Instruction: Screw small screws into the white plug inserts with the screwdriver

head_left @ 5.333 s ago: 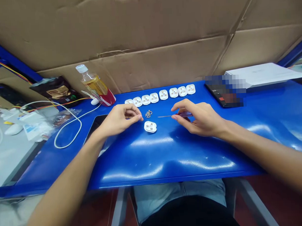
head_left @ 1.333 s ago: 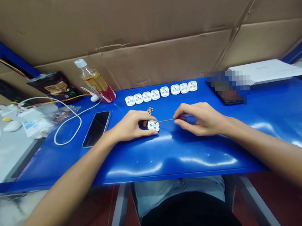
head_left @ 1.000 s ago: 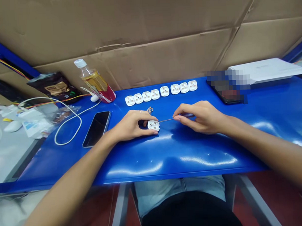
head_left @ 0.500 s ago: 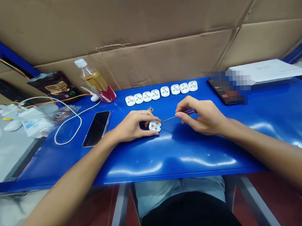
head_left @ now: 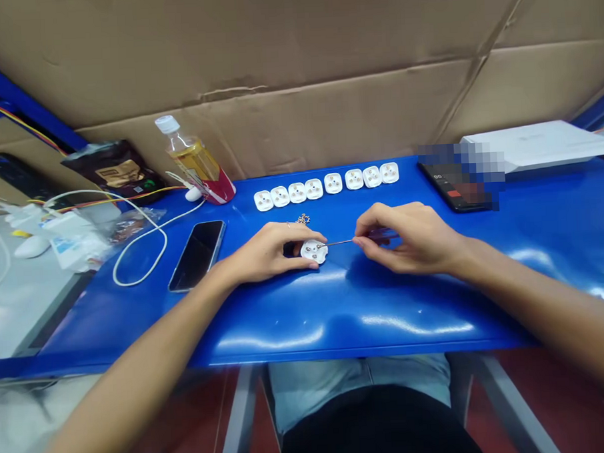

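Note:
My left hand grips a small white plug housing between thumb and fingers, low over the blue table. Metal parts show inside the housing. In my right hand is a screwdriver, held by its handle and pointing left. Its thin shaft is nearly level, and the tip reaches the upper right part of the housing; whether it sits on a screw is too small to tell. Just behind the housing lies a small pile of screws. Farther back, several white plug housings stand in a row.
A dark phone lies left of my left hand, near a white cable. Behind it stand a drink bottle and a dark pouch. Another phone and a white box are at the back right.
The screwdriver has swung to a more level angle, my right hand lowering slightly relative to the housing. The housing has turned a little in my left hand. The whole view has shifted slightly.

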